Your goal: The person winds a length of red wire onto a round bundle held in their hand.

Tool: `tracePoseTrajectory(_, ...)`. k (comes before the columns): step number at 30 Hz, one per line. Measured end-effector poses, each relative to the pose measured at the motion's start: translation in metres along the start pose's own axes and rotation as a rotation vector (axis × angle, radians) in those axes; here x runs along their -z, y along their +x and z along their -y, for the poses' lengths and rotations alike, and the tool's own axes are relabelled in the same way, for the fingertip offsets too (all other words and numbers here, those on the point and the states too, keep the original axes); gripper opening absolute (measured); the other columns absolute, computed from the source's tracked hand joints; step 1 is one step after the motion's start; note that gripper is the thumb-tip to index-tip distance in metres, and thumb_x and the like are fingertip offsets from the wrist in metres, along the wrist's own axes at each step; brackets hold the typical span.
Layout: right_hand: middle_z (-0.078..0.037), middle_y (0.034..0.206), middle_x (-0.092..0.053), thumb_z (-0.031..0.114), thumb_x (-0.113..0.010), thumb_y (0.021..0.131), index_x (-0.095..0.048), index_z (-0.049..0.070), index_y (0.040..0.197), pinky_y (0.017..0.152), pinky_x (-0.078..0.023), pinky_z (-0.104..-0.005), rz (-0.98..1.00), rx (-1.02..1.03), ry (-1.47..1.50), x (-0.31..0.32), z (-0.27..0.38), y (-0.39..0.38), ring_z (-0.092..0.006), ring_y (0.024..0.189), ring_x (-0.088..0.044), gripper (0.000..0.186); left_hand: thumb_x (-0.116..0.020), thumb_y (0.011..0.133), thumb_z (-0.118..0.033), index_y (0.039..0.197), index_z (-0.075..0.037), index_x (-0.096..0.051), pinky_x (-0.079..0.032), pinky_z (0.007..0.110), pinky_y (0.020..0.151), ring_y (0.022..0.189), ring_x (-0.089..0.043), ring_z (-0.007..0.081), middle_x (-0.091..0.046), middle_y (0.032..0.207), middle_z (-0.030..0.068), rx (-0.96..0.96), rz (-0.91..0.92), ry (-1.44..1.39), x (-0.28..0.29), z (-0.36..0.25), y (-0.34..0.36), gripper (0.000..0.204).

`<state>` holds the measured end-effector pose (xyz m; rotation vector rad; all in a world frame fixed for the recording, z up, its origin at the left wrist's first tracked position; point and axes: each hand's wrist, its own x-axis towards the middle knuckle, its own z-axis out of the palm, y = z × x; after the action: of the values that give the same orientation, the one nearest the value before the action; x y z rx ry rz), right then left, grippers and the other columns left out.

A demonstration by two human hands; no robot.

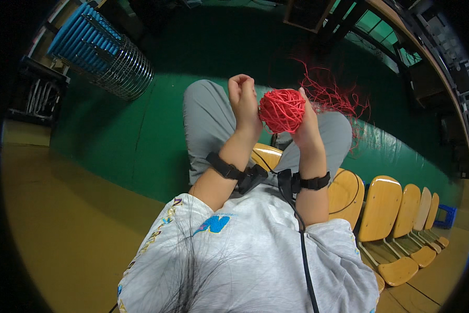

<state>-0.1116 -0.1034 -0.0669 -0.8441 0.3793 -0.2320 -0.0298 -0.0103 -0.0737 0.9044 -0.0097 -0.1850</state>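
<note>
Currently, the round ball of wound, glossy red cord (282,110) sits between the two hands, above and between the knees of the grey trousers (207,128). Right hand (308,122): cupped round the ball's right side, thumb along its far edge, holding it. Left hand (243,104): fingers curled inward at the ball's left, its near edge close against the cord; whether it pinches a strand cannot be told. A loose, wavy tangle of thin red cord (334,98) lies far right, past the right knee.

Step in hand, as judged: winding cord onto the ball. Good practice would be to support the ball in the right palm without squeezing, lay each turn across the previous ones under even, light tension, and rotate the ball often so that it builds round. Slack is best drawn from the tangle a little at a time; a hard tug could tighten a knot.

Markings: the light grey T-shirt (265,229) bears a blue letter-shaped patch (213,224) with tiny script beside it, too small to read. Multicoloured, letter-like embroidery (153,235) runs down the left sleeve. No label legible on the black wrist straps (225,167).
</note>
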Motion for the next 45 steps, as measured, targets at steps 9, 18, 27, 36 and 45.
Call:
tracePoseTrajectory(9, -0.011, 0.093, -0.062, 0.022, -0.034, 0.093, -0.053, 0.0, 0.1, 0.074, -0.051, -0.0319, -0.328, 0.318, 0.003, 0.012, -0.005, 0.011, -0.0184, 0.083, -0.062, 0.03, -0.048, 0.091, -0.03, 0.11, -0.008, -0.045, -0.042, 0.029, 0.081, 0.091, -0.051, 0.0123, -0.052, 0.102, 0.0042, -0.072, 0.431, 0.371, -0.007, 0.004, -0.007, 0.029)
tracePoseTrajectory(18, -0.016, 0.097, -0.059, 0.029, -0.037, 0.093, -0.048, 0.0, 0.109, 0.073, -0.047, -0.0337, -0.632, 0.985, -0.826, -0.001, -0.013, 0.001, -0.0257, 0.084, -0.06, 0.034, -0.076, 0.072, -0.024, 0.133, -0.004, -0.025, -0.044, 0.033, 0.091, 0.109, -0.049, 0.0212, -0.044, 0.121, 0.0142, -0.303, 0.339, 0.431, -0.035, 0.011, -0.05, 0.082)
tracePoseTrajectory(27, -0.014, 0.1, -0.06, 0.04, -0.046, 0.09, -0.045, 0.012, 0.123, 0.065, -0.049, -0.0418, -0.444, 0.704, -1.395, -0.016, -0.003, -0.009, -0.032, 0.079, -0.061, 0.044, -0.072, 0.074, -0.026, 0.124, -0.008, -0.042, -0.049, 0.029, 0.082, 0.1, -0.055, 0.0192, -0.052, 0.114, 0.0109, -0.187, 0.253, 0.396, -0.007, 0.015, 0.0, 0.061)
tracePoseTrajectory(36, -0.007, 0.05, -0.044, 0.027, -0.065, 0.081, -0.049, 0.002, 0.057, 0.044, -0.03, -0.0327, -0.249, 0.623, -1.397, 0.008, 0.04, -0.035, -0.0192, 0.045, -0.036, 0.038, -0.074, 0.072, -0.028, 0.123, -0.007, -0.047, -0.05, 0.03, 0.08, 0.095, -0.059, 0.0185, -0.059, 0.105, 0.0102, -0.488, 0.247, 0.77, 0.03, 0.002, 0.041, 0.061)
tracePoseTrajectory(45, -0.004, 0.05, -0.043, 0.011, -0.07, 0.076, -0.049, 0.001, 0.056, 0.043, -0.027, -0.0272, -0.379, 1.018, -1.265, 0.005, 0.048, -0.026, -0.0145, 0.047, -0.037, 0.031, -0.078, 0.063, -0.027, 0.12, -0.009, -0.05, -0.048, 0.03, 0.083, 0.099, -0.057, 0.0185, -0.057, 0.108, 0.0081, -0.253, 0.61, 0.562, 0.02, -0.018, 0.03, 0.066)
